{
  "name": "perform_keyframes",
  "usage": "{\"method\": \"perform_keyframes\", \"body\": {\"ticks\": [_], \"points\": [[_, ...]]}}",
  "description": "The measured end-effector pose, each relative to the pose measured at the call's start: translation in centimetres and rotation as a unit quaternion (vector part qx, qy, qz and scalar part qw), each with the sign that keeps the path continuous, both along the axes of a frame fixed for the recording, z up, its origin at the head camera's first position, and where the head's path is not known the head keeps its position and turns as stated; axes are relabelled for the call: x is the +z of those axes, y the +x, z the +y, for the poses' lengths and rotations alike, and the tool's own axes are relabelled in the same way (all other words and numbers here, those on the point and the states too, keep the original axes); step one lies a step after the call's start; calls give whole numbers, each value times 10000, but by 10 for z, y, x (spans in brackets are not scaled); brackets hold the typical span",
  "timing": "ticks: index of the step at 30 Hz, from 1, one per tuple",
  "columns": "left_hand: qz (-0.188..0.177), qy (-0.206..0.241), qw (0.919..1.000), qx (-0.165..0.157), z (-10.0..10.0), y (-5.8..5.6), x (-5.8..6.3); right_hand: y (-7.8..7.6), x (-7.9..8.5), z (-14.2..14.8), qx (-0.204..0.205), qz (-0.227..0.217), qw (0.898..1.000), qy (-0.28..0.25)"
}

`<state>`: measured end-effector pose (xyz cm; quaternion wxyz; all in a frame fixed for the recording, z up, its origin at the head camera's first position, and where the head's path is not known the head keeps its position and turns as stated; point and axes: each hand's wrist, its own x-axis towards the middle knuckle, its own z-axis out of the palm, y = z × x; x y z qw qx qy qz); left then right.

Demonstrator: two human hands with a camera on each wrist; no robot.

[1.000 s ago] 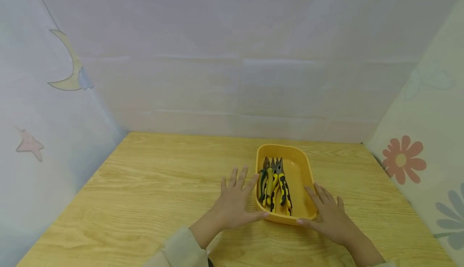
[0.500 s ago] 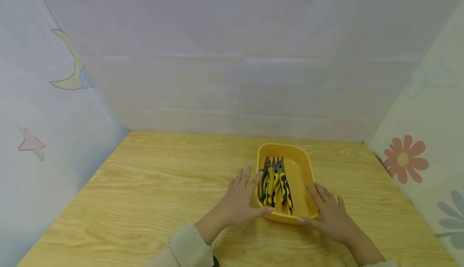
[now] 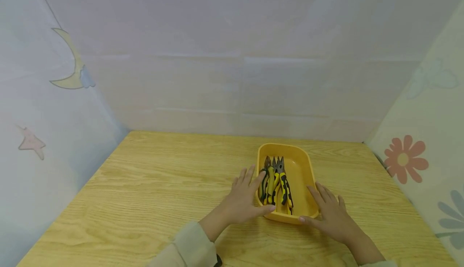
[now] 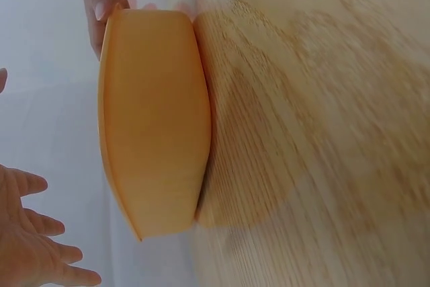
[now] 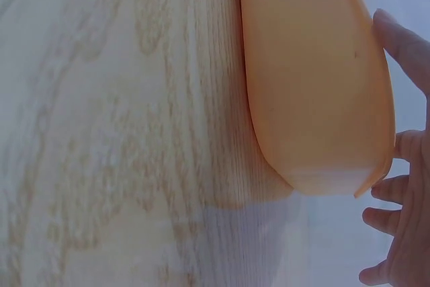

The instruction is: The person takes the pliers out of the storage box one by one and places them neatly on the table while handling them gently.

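Several pliers (image 3: 284, 184) with yellow, black and green handles lie along the left side of a yellow plastic tray (image 3: 300, 174), jaws towards the back. My left hand (image 3: 239, 202) spreads its fingers over the tray's left near corner, holding nothing; in the left wrist view the hand (image 4: 30, 240) appears apart from the tray wall (image 4: 158, 119). At the right near corner is my right hand (image 3: 331, 218), fingers extended and thumb by the near rim. The right wrist view has this hand's thumb (image 5: 403, 45) against the tray's rim; its underside contact is hidden.
The tray stands on a wood-grain table (image 3: 174, 178), right of its middle. Pale sheets with printed shapes, among them a red flower (image 3: 402, 159) and a moon (image 3: 74, 65), hang behind and at both sides.
My left hand has shifted a little to the right, its thumb further over the tray's near rim. The right hand, tray and pliers stay nearly as they were.
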<state>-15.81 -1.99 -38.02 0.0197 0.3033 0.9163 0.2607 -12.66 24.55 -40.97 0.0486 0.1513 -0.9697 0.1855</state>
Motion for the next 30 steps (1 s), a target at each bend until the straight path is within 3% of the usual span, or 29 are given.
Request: {"method": "perform_keyframes", "body": {"ticks": [30], "points": [[-133, 100, 9997, -177, 20, -9, 0, 0, -5, 9, 20, 3, 9998, -175]]}}
